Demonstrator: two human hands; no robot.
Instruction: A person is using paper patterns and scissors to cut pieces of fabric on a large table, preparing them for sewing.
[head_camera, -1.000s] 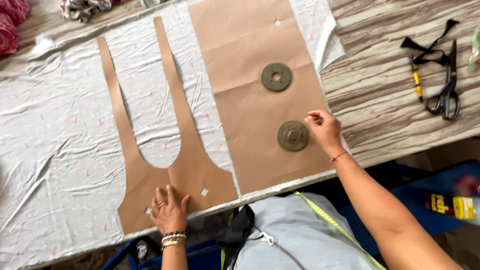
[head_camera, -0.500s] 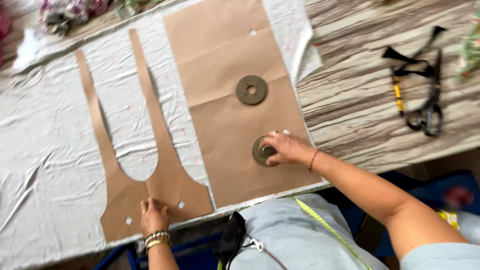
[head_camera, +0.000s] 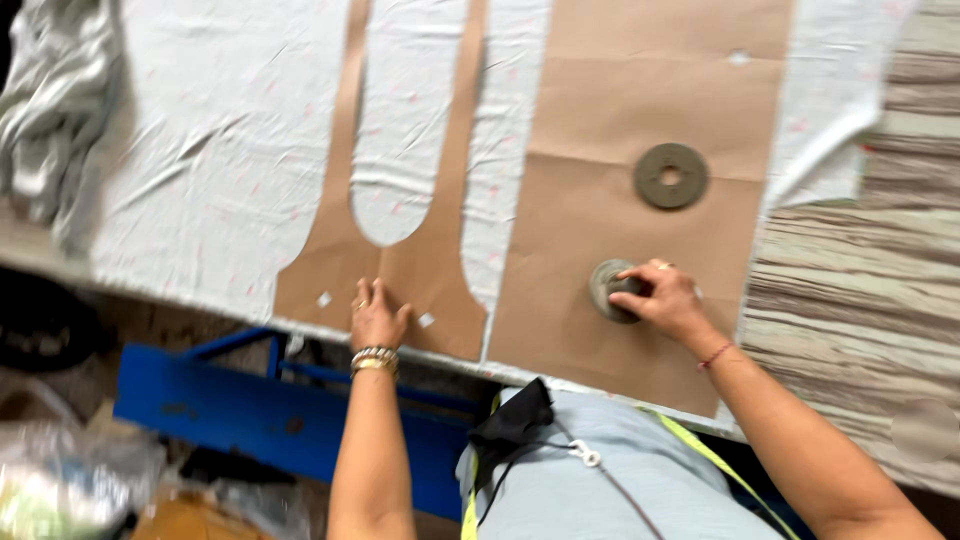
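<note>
At lower centre, we are pressing our left hand (head_camera: 377, 318) flat, fingers spread, on the forked pattern (head_camera: 400, 270) near its bottom edge. At centre right, our right hand (head_camera: 668, 298) is curling loosely over a disc weight (head_camera: 612, 289) on the wide pattern (head_camera: 640, 200); a second weight (head_camera: 670, 176) is lying free above. Bare cloth (head_camera: 220, 160) is spreading leftward. Compared with half a second ago, both hands are lying on the same pieces.

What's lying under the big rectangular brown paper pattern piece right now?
Pale fabric with faint pink specks shows around the large paper pattern and runs beneath it. On top sit two round weights: one free, one under the right hand. The fabric's covered part cannot be seen.
</note>
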